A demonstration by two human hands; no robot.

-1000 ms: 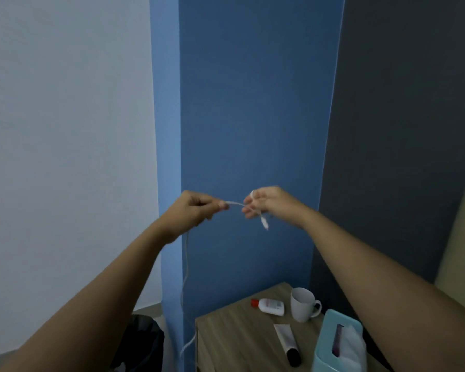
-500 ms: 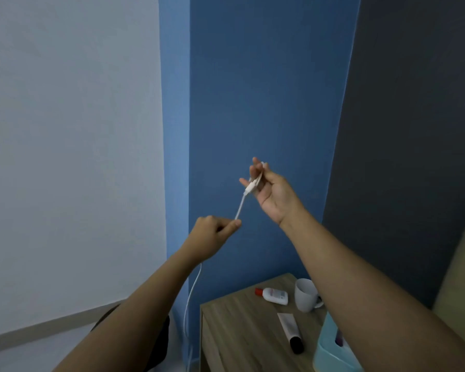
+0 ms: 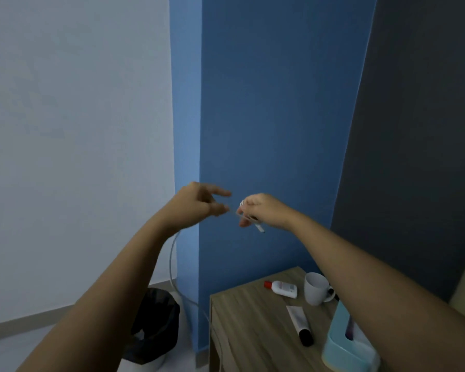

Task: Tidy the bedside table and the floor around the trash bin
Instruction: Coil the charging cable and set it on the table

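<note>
R hand (image 3: 261, 210) pinches thin white cable (image 3: 171, 256).

Room inventory, by count.

- Wooden bedside tabletop (image 3: 253, 331): one.
- White plastic bottle with a red cap (image 3: 282, 288), lying on its side: one.
- White ceramic mug (image 3: 316, 289): one.
- White squeeze tube with a black cap (image 3: 300, 322): one.
- Pale blue plastic tissue box (image 3: 341, 347): one.
- Round trash bin with a black liner (image 3: 156, 326), on the floor: one.
- Thin white cable (image 3: 172, 259): one.
- Bare hands: two, left hand (image 3: 199, 204) and right hand (image 3: 261, 210).
</note>
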